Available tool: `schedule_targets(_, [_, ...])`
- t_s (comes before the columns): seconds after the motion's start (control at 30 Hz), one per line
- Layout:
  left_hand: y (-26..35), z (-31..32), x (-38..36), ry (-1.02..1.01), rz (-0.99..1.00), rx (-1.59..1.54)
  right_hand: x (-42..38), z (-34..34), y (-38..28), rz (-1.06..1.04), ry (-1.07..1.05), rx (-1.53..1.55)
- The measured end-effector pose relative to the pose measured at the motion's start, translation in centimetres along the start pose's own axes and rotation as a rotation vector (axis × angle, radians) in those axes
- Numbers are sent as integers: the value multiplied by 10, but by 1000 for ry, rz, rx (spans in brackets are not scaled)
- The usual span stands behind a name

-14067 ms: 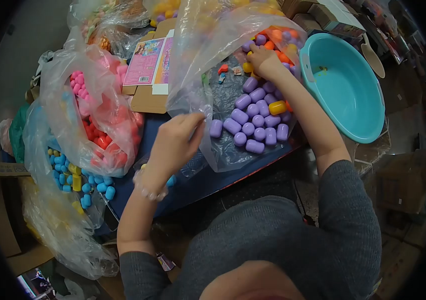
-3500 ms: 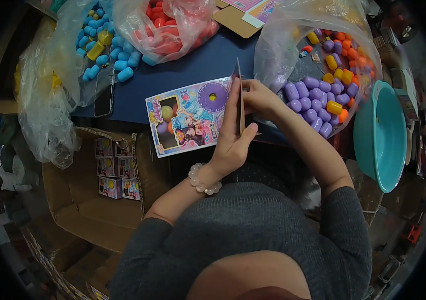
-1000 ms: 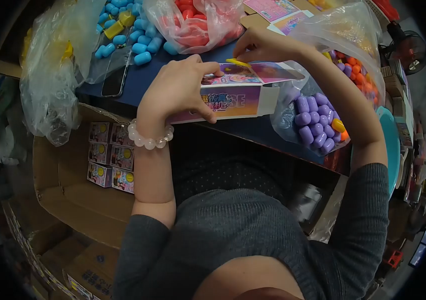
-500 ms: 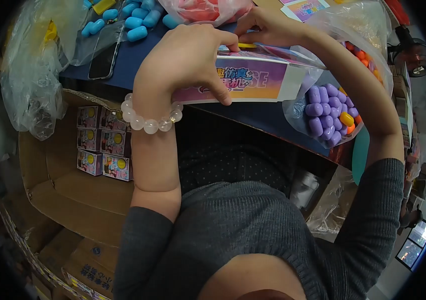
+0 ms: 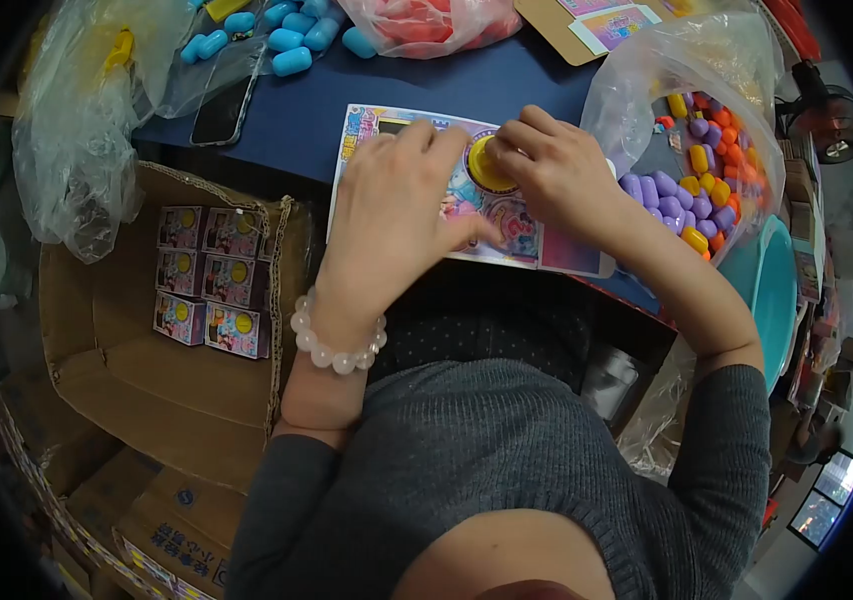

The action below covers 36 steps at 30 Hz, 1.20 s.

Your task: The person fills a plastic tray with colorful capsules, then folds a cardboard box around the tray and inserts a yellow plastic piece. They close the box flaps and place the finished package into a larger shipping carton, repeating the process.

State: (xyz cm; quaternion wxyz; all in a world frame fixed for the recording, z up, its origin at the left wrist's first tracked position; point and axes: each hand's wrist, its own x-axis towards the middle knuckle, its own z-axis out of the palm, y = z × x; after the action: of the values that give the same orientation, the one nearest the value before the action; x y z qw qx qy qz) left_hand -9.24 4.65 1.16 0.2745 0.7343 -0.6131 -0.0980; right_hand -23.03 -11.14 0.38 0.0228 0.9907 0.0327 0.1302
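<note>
A printed pink and purple box (image 5: 519,238) lies on the blue table, its face with a yellow round knob (image 5: 487,165) turned up. My left hand (image 5: 392,205), with a beaded bracelet at the wrist, rests over the left part of the box, thumb stretched out and apart from the fingers. The fingers of my right hand (image 5: 557,175) are curled together at the knob's right edge. Both hands cover parts of the printed face.
An open carton (image 5: 162,390) at the left holds several small printed boxes (image 5: 235,330). Blue capsules (image 5: 292,62) and a phone (image 5: 222,110) are at the upper left. A clear bag (image 5: 637,60) with purple, orange and yellow capsules (image 5: 672,205) stands right, near a teal basin (image 5: 772,300).
The box has turned so its knob face is up instead of its side panel. My left hand has moved down and right; my right hand has come down onto the knob.
</note>
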Motion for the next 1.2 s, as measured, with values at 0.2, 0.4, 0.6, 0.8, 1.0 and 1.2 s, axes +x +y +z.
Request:
schedule_targets(0.2, [-13, 11, 67, -252, -166, 46, -4, 8, 2, 62, 73, 107])
schedule_targets(0.4, [-18, 9, 74, -335, -179, -63, -9, 15, -10, 149, 200, 79])
schedule_targets(0.6, [-39, 17, 60, -219, 85, -178, -3, 13, -7, 447, 38, 299])
schedule_targets(0.8, [-22, 29, 24, -177, 156, 158, 4, -4, 2, 449, -77, 346])
schedule_targets(1.0, [-12, -25, 26, -347, 332, -503, -43, -59, 74, 471, -178, 1653])
schedule_targets(1.2, [-35, -5, 30, -5, 108, -1284, -20, -57, 19, 535, 474, 1462])
